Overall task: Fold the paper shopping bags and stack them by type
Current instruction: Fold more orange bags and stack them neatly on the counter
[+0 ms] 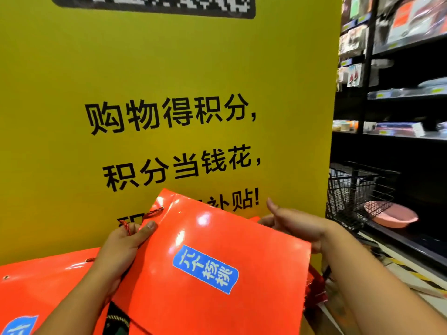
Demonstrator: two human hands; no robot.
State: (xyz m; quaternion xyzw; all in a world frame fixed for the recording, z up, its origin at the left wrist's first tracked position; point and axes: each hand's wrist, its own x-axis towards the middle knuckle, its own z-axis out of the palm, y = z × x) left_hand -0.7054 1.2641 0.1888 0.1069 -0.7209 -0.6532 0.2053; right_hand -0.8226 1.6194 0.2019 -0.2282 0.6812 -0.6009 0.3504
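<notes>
A glossy orange paper bag (212, 257) with a blue label is held flat and tilted in front of me. My left hand (123, 245) grips its left edge near the red twisted rope handle (154, 211), thumb on the front face. My right hand (297, 226) holds the right edge, fingers mostly behind the bag and thumb raised. A second orange bag (43, 284) of the same kind lies flat below on the left, with part of its blue label showing at the bottom corner.
A tall yellow sign board (145, 93) with black text stands directly behind the bags. To the right are dark store shelves (406, 93) with goods, a black wire basket (358, 189) and a pink bowl (389, 213). Red crumpled material (314, 286) lies under the held bag.
</notes>
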